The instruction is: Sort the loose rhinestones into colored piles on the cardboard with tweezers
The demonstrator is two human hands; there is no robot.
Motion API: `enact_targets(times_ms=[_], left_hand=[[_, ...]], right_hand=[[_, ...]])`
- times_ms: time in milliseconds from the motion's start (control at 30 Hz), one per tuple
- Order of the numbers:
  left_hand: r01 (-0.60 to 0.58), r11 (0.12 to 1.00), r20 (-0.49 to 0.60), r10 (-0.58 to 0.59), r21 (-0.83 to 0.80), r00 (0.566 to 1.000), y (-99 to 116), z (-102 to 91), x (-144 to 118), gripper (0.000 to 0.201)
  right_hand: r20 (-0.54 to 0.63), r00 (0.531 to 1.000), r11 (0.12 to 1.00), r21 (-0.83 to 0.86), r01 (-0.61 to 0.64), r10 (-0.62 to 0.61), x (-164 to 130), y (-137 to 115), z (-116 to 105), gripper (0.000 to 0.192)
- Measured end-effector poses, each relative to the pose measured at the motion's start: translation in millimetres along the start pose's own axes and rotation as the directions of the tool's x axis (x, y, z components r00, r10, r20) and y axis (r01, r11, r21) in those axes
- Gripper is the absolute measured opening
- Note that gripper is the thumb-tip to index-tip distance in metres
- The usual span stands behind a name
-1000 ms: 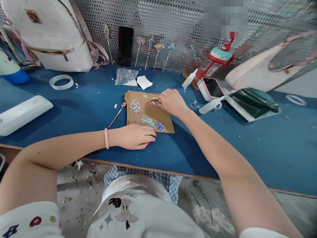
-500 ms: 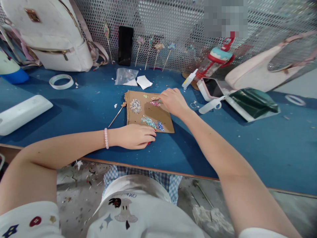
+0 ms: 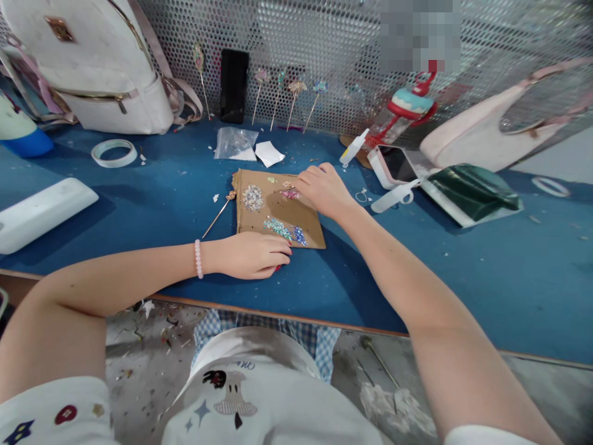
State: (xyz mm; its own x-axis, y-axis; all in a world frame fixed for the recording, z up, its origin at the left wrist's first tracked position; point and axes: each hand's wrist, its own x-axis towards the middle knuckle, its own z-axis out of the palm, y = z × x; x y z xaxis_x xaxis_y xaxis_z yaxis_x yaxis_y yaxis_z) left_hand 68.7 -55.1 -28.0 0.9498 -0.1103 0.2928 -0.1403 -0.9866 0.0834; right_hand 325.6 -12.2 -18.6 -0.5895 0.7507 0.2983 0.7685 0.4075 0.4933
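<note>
Around the cardboard point(image 3: 303, 215), we are resting our left hand point(image 3: 254, 254) at seven o'clock, our right hand point(image 3: 323, 190) by pink beads point(image 3: 291, 194) at two, grips not showing; five decorated sticks point(image 3: 297, 86), seemingly finished, are standing near twelve, loose beads point(image 3: 253, 198) lying unused.

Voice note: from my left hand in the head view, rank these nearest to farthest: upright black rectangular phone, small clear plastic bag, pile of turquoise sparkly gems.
1. Pile of turquoise sparkly gems: on the brown cardboard, just beyond your left hand.
2. Small clear plastic bag: on the blue table, past the cardboard.
3. Upright black rectangular phone: farthest back, by the perforated metal panel.
</note>
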Motion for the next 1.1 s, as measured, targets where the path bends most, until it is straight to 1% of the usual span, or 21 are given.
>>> enact_targets(times_ms=[133,267,367,467,667,800,900,967,1100], left_hand=[[0.011,1.000,0.004,-0.011,0.000,1.000,1,-0.7,0,0.023],[-0.005,1.000,-0.014,0.005,-0.004,1.000,1,-1.3,0,0.024],[-0.007,1.000,-0.017,0.007,0.000,1.000,1,-1.0,0,0.023],[-0.011,1.000,-0.027,0.011,0.002,1.000,1,-0.6,0,0.024],[0.004,1.000,0.000,-0.004,0.004,1.000,1,-1.2,0,0.023],[-0.009,1.000,-0.022,0.009,0.005,1.000,1,-1.8,0,0.024],[-0.007,1.000,-0.026,0.007,0.005,1.000,1,-1.6,-1,0.024],[-0.008,1.000,-0.023,0.008,0.000,1.000,0,-1.3,-1,0.024],[-0.003,1.000,-0.020,0.003,-0.013,1.000,0,-1.2,-1,0.025]], right_hand=[[-0.009,1.000,1.000,0.016,-0.007,0.007,5,-3,0,0.033],[-0.015,1.000,1.000,0.018,0.021,-0.021,9,-7,0,0.033],[-0.028,0.999,0.999,-0.019,0.039,-0.039,7,-7,0,0.034],[-0.032,0.999,0.999,0.000,0.032,-0.032,3,-4,-1,0.033],[-0.006,1.000,0.999,0.046,0.000,0.001,0,-2,-5,0.032],[0.023,1.000,0.996,0.090,-0.012,0.010,4,-7,-10,0.036],[0.056,0.998,0.993,0.121,-0.012,0.005,5,-9,-14,0.036],[0.059,0.998,0.988,0.152,-0.036,0.027,3,-6,-15,0.034],[0.023,0.990,0.963,0.229,-0.143,0.142,-9,-1,-14,0.030]])
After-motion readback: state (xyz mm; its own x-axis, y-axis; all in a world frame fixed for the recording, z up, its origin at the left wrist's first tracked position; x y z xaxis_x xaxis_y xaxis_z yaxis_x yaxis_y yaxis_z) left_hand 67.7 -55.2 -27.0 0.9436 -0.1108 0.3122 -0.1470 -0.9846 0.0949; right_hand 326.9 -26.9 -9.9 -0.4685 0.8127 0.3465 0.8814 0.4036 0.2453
